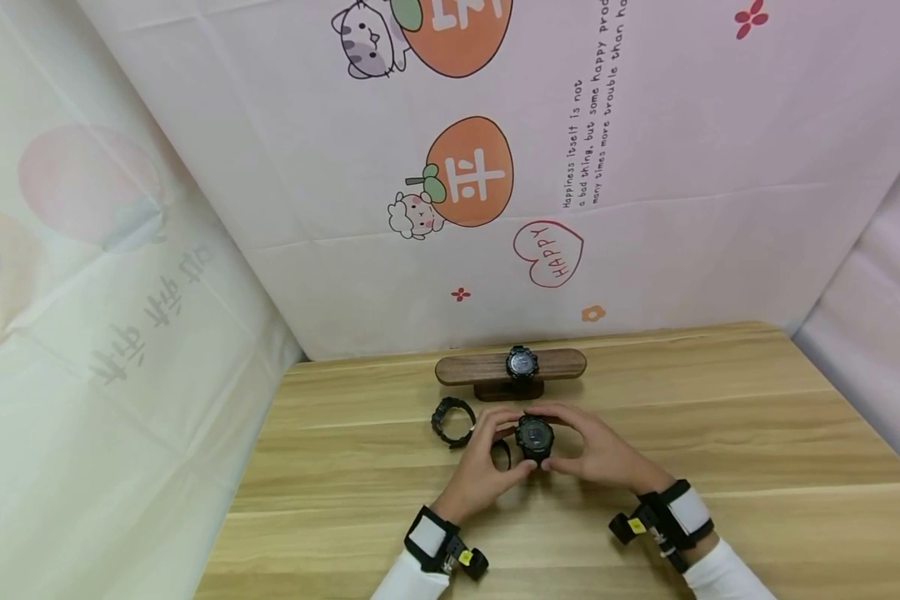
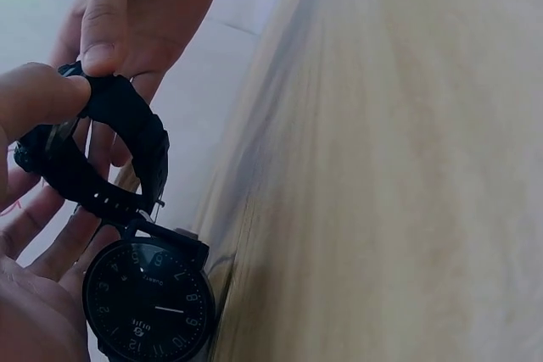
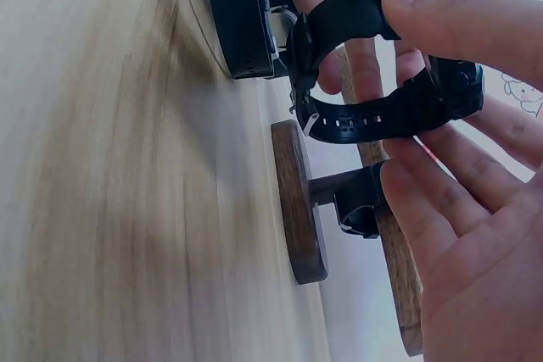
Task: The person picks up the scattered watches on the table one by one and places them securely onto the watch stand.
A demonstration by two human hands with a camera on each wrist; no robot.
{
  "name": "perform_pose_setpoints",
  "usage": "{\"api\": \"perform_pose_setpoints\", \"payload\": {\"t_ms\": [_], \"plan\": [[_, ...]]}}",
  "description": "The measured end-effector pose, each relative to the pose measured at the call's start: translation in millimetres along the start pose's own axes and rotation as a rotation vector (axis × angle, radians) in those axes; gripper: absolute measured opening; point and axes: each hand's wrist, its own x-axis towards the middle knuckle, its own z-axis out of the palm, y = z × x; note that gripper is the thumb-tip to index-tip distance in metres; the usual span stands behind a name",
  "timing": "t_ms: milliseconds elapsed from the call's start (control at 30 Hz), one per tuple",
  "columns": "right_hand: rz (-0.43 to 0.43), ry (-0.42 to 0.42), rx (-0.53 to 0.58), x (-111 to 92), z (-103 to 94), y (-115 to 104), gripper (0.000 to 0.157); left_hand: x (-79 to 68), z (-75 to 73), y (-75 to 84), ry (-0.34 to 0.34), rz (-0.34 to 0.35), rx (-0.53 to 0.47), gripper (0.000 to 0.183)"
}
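Note:
Both hands hold a black watch with a round dark face, its strap fastened into a loop. My left hand pinches it from the left with thumb and fingers. From the other side my right hand grips it the same way. In the right wrist view the looped strap hangs above the tabletop. A second watch with a numbered dial stands beside the left hand, which partly hides it in the head view. Another black watch lies to the left of the hands.
Behind the hands, a dark wooden watch stand carries a watch near its middle. The wood-grain table meets a printed white cloth at the back, with more cloth at the left and right.

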Motion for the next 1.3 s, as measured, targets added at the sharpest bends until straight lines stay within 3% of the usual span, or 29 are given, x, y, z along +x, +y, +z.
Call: {"api": "perform_pose_setpoints", "payload": {"t_ms": [700,1100,1300], "plan": [[-0.010,0.017,-0.124,2,3.7,2,0.077,-1.3,-1.6,-1.8,-0.016,-0.029,-0.051,0.063],[-0.010,0.022,-0.150,3,4.2,0,0.076,0.5,-3.6,1.9,-0.017,-0.013,-0.002,0.063],[0.022,0.033,-0.154,3,1.3,-4,0.075,0.0,-1.1,-13.0,-0.021,-0.015,-0.002,0.066]]}}
